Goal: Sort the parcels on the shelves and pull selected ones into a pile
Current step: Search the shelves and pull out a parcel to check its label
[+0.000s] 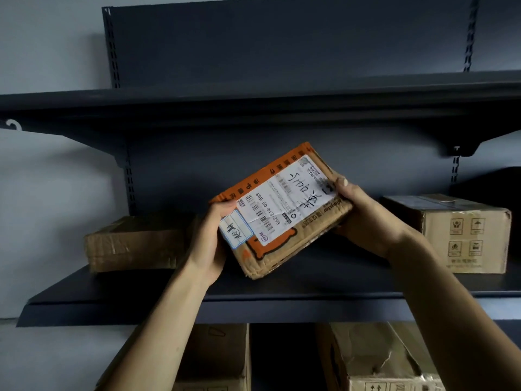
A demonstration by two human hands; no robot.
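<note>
A person holds a cardboard parcel point(284, 249) with orange tape in both hands, tilted and lifted in front of the middle shelf point(141, 294), its white label point(284, 198) facing up. The left hand point(210, 241) grips the parcel's near left corner, thumb on top beside a small blue-edged sticker point(235, 228) and the other fingers hidden underneath. The right hand point(366, 218) grips the far right end, thumb pressed on the label's edge and the rest of the fingers curled below, out of sight. On the middle shelf a flat box point(135, 244) lies to the left and a taller box point(462, 232) stands to the right, both apart from the parcel. The top shelf point(253, 100) runs above. Two more boxes point(220, 359) point(375, 359) sit below the middle shelf.
</note>
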